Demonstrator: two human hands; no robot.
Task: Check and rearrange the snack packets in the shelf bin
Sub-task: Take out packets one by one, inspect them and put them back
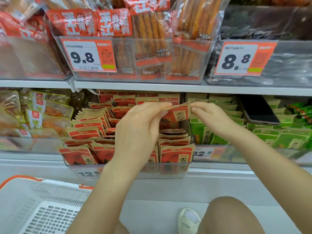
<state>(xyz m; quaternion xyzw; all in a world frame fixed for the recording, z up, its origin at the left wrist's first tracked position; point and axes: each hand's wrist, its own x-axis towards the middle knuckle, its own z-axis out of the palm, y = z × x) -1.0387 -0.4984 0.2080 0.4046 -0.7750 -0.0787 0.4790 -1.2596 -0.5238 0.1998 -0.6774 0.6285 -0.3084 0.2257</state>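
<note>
Head view: nearest, a white basket (38,208) is cut off at the lower left edge. Beyond it the clear shelf bin (128,169) juts past the shelf lip, its price tag half hidden by the left forearm. Above the bin's right rear, the left hand (140,127) and right hand (209,115) each pinch a top corner of one raised red snack packet (177,115), fingers curled. Farther up, a 9.8 price tag (88,54) reads clearly.

The bin (190,132) is packed tight with red packets (87,132). Its only gap sits behind the left hand (140,125). The shelf (152,86) hangs low above, leaving little room.
</note>
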